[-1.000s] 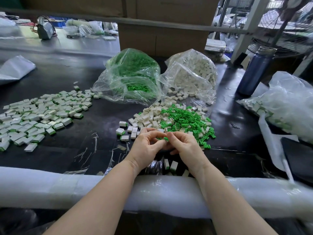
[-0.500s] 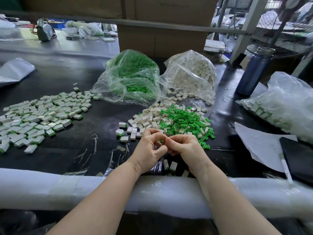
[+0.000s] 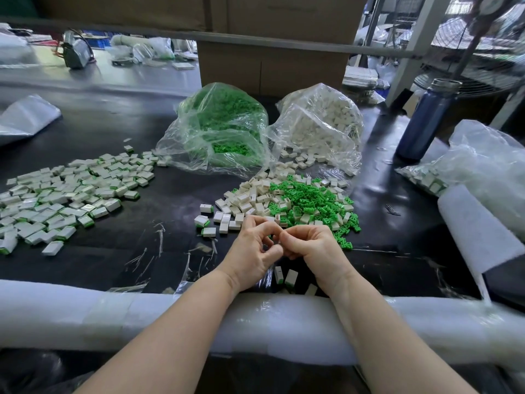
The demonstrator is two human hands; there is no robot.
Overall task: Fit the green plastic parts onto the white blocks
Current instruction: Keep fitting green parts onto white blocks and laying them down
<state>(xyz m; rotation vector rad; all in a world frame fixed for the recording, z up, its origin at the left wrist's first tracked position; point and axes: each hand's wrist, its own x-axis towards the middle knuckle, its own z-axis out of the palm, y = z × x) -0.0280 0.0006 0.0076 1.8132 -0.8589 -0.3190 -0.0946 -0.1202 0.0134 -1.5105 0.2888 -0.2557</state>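
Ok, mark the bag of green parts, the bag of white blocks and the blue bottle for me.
bag of green parts [image 3: 218, 120]: head view, on the green heap behind the plastic.
bag of white blocks [image 3: 321, 120]: head view, on its bulging middle.
blue bottle [image 3: 423, 120]: head view, mid-body.

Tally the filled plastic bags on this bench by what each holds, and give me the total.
bag of green plastic parts: 1
bag of white blocks: 1
bag of white blocks with green fitted: 1
Total: 3
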